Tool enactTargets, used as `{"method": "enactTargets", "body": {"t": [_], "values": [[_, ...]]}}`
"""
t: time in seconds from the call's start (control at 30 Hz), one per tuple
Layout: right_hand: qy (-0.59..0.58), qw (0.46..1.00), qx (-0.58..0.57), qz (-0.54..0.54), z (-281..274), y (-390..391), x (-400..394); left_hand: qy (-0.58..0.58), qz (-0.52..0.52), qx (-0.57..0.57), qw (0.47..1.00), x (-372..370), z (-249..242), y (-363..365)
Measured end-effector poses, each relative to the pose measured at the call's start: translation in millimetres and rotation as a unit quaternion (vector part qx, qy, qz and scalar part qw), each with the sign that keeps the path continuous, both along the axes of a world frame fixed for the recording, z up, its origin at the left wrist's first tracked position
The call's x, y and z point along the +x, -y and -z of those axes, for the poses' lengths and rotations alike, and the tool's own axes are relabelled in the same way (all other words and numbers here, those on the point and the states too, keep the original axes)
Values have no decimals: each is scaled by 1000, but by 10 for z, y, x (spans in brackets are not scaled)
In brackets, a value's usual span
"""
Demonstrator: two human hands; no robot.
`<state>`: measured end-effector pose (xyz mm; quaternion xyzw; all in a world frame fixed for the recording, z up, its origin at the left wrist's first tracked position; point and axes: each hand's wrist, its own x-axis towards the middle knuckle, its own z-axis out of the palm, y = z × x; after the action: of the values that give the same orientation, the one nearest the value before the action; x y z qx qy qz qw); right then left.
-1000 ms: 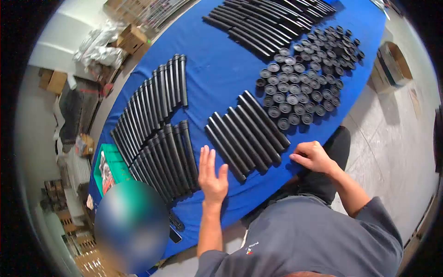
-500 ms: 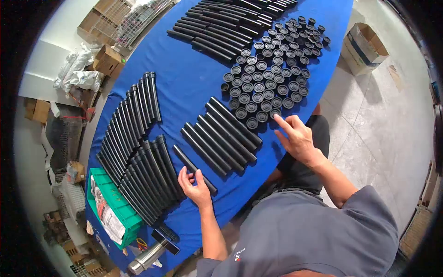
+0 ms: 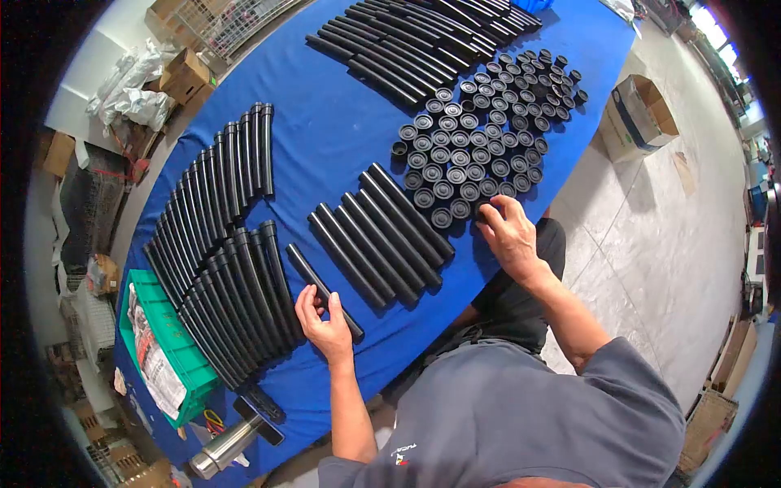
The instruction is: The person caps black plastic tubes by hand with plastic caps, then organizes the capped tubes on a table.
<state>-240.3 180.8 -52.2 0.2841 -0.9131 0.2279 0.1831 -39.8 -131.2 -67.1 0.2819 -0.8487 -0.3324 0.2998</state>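
Over a single black tube (image 3: 306, 267) lying on the blue cloth, my left hand (image 3: 327, 329) has its fingers bent and its thumb apart; it does not grip the tube. My right hand (image 3: 512, 240) is at the near edge of a big group of round black end caps (image 3: 457, 157). Its thumb and fingertips close on one black cap (image 3: 483, 210), which they partly cover. Between the hands lies a row of several plain black tubes (image 3: 378, 240). To the left of my left hand are black tubes with wider collars at one end (image 3: 244, 272), side by side.
More black tubes (image 3: 407, 49) lie at the far end of the blue-covered table (image 3: 297, 106). A green crate (image 3: 191, 366) with printed paper, a metal flask (image 3: 228, 447) and a dark phone-like slab (image 3: 259, 420) are at the near left. An open carton (image 3: 639, 118) stands on the floor at right.
My right hand's fingers have come down from pointing over the caps to close on one at the near edge. My left hand stays by the single tube. The view has shifted slightly.
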Motion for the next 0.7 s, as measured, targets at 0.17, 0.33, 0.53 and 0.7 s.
{"method": "enactTargets", "body": {"t": [0.17,0.33,0.53,0.7], "values": [[6,999,-41,-29,-73,-16,53,-8,1,23,1000,6,7,3],[47,997,-41,-38,-153,-193,261,-8,3,-2,1000,-6,-14,7],[122,991,-43,-17,-101,-240,257,-9,-3,-7,1000,-12,10,5],[69,991,-113,-27,-357,-237,497,29,-18,-9,999,-20,-4,-13]]}}
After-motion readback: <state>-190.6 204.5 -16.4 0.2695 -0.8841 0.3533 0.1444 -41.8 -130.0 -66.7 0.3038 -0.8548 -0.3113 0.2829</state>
